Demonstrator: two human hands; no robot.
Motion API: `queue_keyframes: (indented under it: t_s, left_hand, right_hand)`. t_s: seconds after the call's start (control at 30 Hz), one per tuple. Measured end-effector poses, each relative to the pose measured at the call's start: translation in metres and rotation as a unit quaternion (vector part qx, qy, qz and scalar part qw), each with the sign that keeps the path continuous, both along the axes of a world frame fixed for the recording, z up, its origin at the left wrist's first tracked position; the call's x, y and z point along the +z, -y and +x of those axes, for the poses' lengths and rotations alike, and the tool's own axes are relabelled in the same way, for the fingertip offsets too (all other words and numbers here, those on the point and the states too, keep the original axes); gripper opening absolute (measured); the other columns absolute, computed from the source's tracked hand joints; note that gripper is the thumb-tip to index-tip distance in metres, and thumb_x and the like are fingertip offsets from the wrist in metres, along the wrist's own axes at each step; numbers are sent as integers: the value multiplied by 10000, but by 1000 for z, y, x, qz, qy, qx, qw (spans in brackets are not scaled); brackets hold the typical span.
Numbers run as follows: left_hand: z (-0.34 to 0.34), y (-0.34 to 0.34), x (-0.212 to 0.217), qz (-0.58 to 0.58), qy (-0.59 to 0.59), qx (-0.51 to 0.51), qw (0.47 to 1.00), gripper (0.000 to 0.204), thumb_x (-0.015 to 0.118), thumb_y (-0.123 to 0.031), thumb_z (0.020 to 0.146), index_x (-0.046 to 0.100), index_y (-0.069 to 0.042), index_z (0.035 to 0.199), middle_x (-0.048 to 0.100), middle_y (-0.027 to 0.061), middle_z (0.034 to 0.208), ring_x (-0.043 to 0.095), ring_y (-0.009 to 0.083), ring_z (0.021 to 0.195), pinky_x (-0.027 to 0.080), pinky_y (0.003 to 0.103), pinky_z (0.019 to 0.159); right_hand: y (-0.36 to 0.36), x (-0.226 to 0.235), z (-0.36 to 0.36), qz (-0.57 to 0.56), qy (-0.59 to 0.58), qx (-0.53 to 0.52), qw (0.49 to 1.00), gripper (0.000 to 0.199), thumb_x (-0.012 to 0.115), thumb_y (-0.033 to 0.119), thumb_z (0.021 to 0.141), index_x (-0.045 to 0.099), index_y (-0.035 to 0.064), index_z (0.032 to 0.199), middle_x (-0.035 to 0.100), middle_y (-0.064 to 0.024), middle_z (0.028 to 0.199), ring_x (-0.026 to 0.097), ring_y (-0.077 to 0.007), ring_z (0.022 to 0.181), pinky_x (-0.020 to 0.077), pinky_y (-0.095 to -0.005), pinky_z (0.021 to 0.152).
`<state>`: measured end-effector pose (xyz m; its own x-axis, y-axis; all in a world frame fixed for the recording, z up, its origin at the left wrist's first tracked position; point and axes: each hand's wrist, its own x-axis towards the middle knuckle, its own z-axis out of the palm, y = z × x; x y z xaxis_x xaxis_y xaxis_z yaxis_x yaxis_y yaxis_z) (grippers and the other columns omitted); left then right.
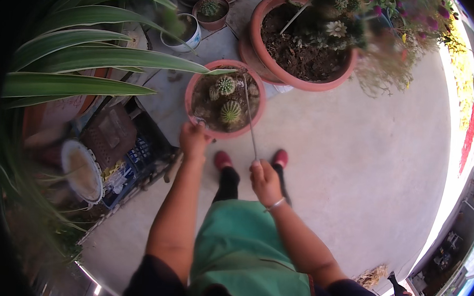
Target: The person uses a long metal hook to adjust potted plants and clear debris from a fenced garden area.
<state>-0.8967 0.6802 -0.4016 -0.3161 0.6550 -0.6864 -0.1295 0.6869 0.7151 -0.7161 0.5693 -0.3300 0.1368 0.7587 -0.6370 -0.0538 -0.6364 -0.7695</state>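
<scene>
In front of me a round terracotta-coloured pot (260,103) holds dark soil and small round spiny cacti (230,112). My left hand (193,140) is closed on the pot's near-left rim. Wrapped around the near end of a long thin metal rod (251,124) is my right hand (266,182), with a bracelet at the wrist. The rod slants across the pot, and its far end reaches the soil by the far rim, right of the cacti. The exact shape of that tip is too small to make out.
A larger pot (311,86) with soil and plants stands beyond, to the right. Farther left are a white cup-shaped pot (189,44) and a small potted cactus (211,8). Long striped leaves (111,57) overhang from the left, above a dark crate (132,157).
</scene>
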Motion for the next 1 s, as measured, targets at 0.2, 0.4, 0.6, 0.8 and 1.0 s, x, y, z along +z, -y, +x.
queue_keyframes:
  t_s: [0.2, 0.4, 0.6, 0.8, 1.0]
  left_hand:
    - [25, 9, 4, -3, 16, 86, 996, 138, 549, -107, 855, 475, -2, 908, 542, 89, 774, 538, 162, 561, 490, 271, 461]
    - [27, 12, 2, -18, 24, 71, 997, 155, 542, -137, 866, 465, -37, 956, 553, 76, 835, 554, 166, 635, 497, 282, 527]
    - [21, 15, -6, -12, 26, 42, 999, 157, 531, -195, 896, 454, -92, 986, 583, 50, 878, 601, 162, 743, 500, 276, 641]
    - [26, 19, -6, -34, 54, 58, 996, 125, 519, -188, 904, 455, -90, 949, 583, 55, 845, 613, 181, 699, 508, 283, 626]
    - [41, 29, -4, -24, 147, 117, 982, 118, 542, -96, 860, 459, -63, 937, 529, 68, 897, 548, 145, 714, 510, 289, 569]
  right_hand:
    - [-4, 6, 15, 69, 212, 97, 970, 292, 446, 255, 928, 456, 7, 773, 516, -190, 576, 519, -385, 554, 396, -429, 507]
    - [31, -2, 15, 49, 221, 95, 970, 275, 469, 241, 915, 416, 13, 770, 500, -227, 605, 497, -432, 592, 374, -469, 516]
    - [21, -1, 21, 48, 210, 94, 972, 278, 461, 239, 919, 414, 9, 770, 491, -212, 593, 493, -419, 580, 373, -457, 514]
    - [-12, 46, 17, 107, 189, 101, 971, 264, 455, 241, 921, 434, 15, 787, 500, -192, 589, 511, -390, 569, 392, -434, 521]
    - [24, 46, 7, 86, 176, 214, 957, 249, 458, 242, 913, 444, 18, 806, 521, -196, 597, 535, -397, 588, 404, -450, 526]
